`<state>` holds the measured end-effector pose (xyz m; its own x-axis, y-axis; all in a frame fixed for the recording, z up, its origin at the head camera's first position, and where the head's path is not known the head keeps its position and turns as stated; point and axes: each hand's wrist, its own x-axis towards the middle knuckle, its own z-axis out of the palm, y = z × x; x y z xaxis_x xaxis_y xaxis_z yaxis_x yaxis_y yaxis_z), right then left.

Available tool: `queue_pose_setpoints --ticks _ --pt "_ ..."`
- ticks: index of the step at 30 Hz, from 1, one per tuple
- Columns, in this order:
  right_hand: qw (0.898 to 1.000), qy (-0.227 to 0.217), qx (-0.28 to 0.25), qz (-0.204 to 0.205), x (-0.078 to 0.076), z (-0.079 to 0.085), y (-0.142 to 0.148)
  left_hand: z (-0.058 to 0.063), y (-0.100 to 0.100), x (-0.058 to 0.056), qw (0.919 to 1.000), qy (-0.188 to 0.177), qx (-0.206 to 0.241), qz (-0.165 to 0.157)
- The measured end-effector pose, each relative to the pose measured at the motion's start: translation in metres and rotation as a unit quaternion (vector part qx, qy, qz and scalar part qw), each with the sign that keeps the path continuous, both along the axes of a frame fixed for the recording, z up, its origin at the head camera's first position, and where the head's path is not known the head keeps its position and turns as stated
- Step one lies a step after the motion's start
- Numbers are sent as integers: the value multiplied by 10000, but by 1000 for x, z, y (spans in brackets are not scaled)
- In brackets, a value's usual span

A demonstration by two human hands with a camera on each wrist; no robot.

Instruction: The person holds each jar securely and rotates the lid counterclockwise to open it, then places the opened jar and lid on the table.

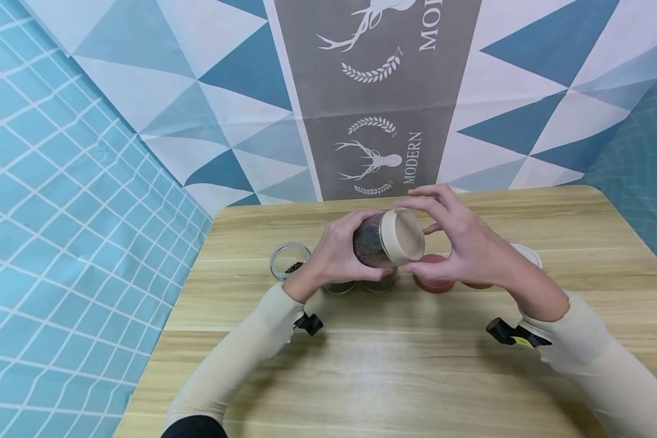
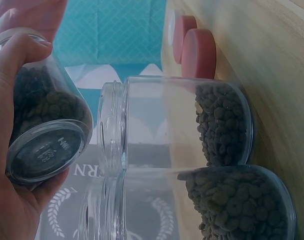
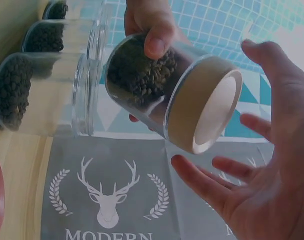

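Observation:
My left hand (image 1: 334, 249) grips a clear glass jar (image 1: 368, 242) with dark pellet-like pieces in it, held tilted above the table. A cream lid (image 1: 407, 234) sits on the jar and faces right. Beside that lid, my right hand (image 1: 465, 243) is spread with fingers and thumb apart around it. In the right wrist view a gap shows between those fingers and the lid (image 3: 207, 105). The left wrist view shows the held jar's base (image 2: 47, 150) and the left thumb across its side.
Several lidless glass jars (image 2: 152, 125) partly filled with dark pieces stand in a row on the wooden table (image 1: 383, 377). Further right lie reddish lids (image 1: 435, 285) and a white round lid (image 1: 528, 252). A patterned cloth wall (image 1: 378, 103) rises behind the table's far edge.

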<state>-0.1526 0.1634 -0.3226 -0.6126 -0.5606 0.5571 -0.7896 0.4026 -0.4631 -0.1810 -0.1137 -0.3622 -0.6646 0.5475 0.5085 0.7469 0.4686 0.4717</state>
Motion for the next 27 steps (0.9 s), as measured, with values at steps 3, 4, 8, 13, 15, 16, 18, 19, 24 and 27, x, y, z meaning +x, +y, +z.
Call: queue_pose_setpoints --ticks 3,4,8,13,15,16,18,19,24,27 --pt "9984 -469 -259 -189 3 0 -2 0 0 -1 10000 41 -2 -7" --pt "9970 -643 -340 -274 4 0 -2 0 1 -1 10000 52 -4 -10" --pt "9910 -1097 -547 -530 8 3 -5 0 1 -1 10000 47 -25 -23" --pt "9910 -1072 -543 -595 8 4 -11 0 1 -1 10000 21 -75 -28" --pt "9916 -1038 -545 -545 8 2 -13 0 1 -1 9999 21 -104 -17" --pt "9921 -1001 -548 -520 8 1 -15 1 1 0 9999 16 -117 -6" --pt "9930 -925 -548 -487 8 0 -17 0 2 0 9999 -6 -125 7" --pt "9935 -879 -547 -479 8 -1 -18 0 2 0 9999 -15 -127 15" --pt "9948 -687 -534 -524 8 -2 -21 1 2 0 9999 -26 -110 30" --pt "9953 -671 -482 -510 8 -3 -21 1 1 0 9999 8 -115 17"
